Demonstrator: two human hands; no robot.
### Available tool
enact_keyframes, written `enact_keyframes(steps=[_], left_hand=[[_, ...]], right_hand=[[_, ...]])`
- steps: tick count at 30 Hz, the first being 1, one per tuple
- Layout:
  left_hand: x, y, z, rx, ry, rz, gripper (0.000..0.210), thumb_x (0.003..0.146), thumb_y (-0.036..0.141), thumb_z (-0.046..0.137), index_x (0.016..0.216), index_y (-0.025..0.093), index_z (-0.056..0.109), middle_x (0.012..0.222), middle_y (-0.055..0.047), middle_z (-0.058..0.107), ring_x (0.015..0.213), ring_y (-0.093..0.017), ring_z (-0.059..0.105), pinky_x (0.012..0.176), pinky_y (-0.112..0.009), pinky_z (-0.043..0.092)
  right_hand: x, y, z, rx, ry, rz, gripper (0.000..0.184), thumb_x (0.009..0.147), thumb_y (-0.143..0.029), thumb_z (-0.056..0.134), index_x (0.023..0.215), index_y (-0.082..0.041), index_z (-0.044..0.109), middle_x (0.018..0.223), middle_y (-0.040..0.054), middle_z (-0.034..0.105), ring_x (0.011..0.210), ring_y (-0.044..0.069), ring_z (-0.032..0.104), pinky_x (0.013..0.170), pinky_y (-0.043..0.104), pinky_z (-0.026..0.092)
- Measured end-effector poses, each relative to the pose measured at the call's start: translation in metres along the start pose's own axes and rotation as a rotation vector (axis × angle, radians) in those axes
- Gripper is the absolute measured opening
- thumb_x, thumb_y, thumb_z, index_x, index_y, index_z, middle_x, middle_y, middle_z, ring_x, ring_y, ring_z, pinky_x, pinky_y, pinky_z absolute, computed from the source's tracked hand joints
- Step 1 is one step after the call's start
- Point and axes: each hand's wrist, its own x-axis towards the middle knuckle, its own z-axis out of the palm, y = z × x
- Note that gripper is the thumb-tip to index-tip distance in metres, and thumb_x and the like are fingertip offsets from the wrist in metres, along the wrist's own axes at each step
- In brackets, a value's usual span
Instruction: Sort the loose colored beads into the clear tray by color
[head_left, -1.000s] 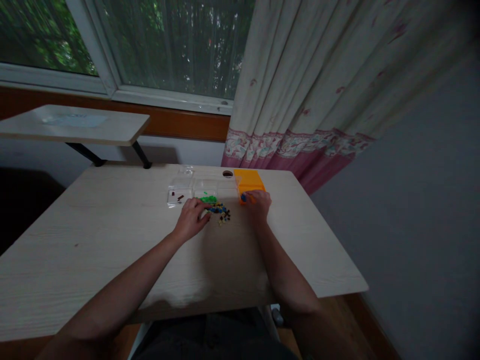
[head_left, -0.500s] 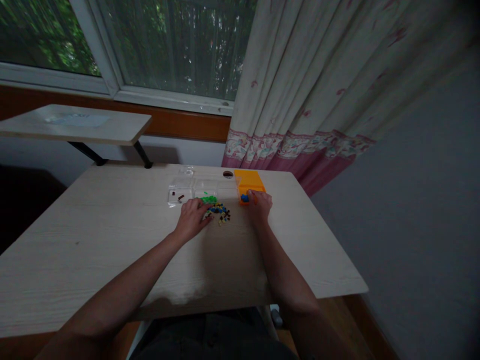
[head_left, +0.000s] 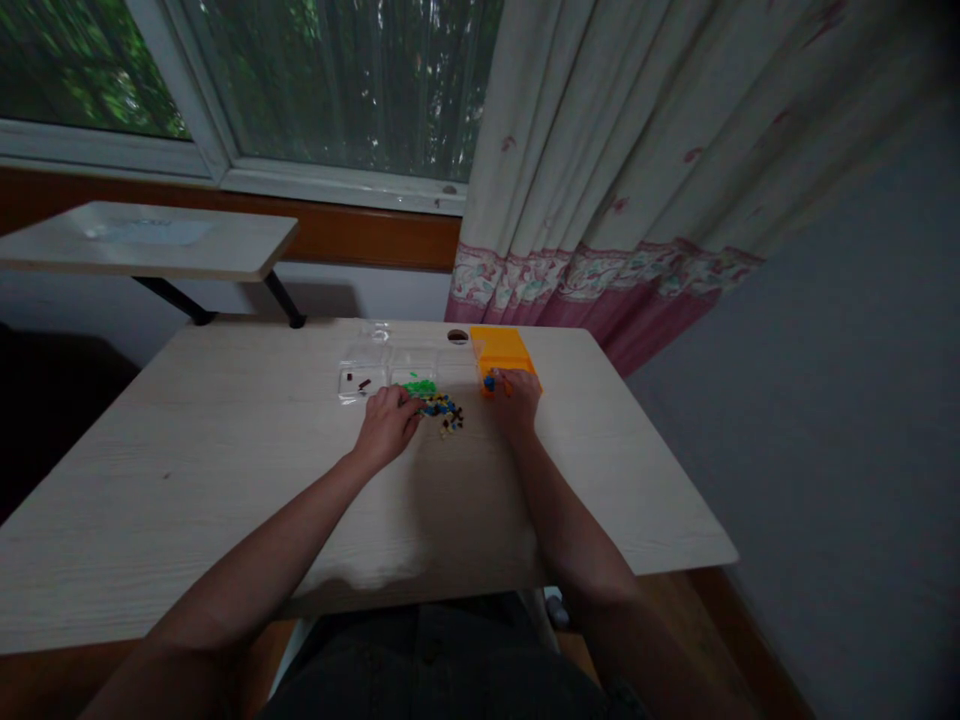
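My left hand (head_left: 388,426) rests at the left edge of a pile of small building bricks (head_left: 444,408) in blue, yellow, black and cream. Its thumb and fingers are drawn together; anything between them is too small to make out. My right hand (head_left: 517,400) is over the front of an open orange box (head_left: 501,345), its fingers curled and their tips partly hidden. Blue bricks (head_left: 489,383) show in the box beside those fingers. Behind the left hand, green bricks (head_left: 420,387) lie in a compartment of a clear plastic box.
The clear box's left compartment (head_left: 345,392) holds a few dark brown pieces (head_left: 364,384). A round cable hole (head_left: 457,337) is in the table (head_left: 247,420) behind the boxes. A raised shelf (head_left: 225,250) stands at the back left, and a curtain (head_left: 562,270) hangs behind the table.
My left hand's thumb and fingers, spread around the pile's edge before, have come together. My right hand stays at the orange box, its fingers shifted slightly. The view has tilted a little.
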Motion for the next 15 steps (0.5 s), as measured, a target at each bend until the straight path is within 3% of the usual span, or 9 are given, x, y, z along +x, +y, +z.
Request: enact_keyframes(steps=[7, 15], left_hand=[[-0.0001, 0.0013, -0.0021, -0.042, 0.004, 0.029, 0.026, 0.090, 0.023, 0.051, 0.108, 0.026, 0.069, 0.102, -0.010, 0.053, 0.097, -0.026, 0.046, 0.083, -0.041, 0.039], [0.0008, 0.0005, -0.0017, -0.056, -0.020, 0.061, 0.023, 0.087, 0.036, 0.061, 0.105, 0.024, 0.069, 0.102, -0.009, 0.054, 0.097, -0.026, 0.046, 0.083, -0.040, 0.039]], right_hand=[[0.0002, -0.0029, -0.0019, 0.015, -0.010, 0.003, 0.030, 0.096, -0.036, 0.047, 0.092, -0.020, 0.072, 0.091, 0.0059, 0.071, 0.087, 0.018, 0.058, 0.087, 0.035, 0.038], [0.0014, -0.0053, -0.0033, 0.023, -0.040, 0.004, 0.032, 0.096, -0.036, 0.046, 0.090, -0.019, 0.072, 0.090, 0.0060, 0.072, 0.086, 0.018, 0.059, 0.088, 0.035, 0.038]])
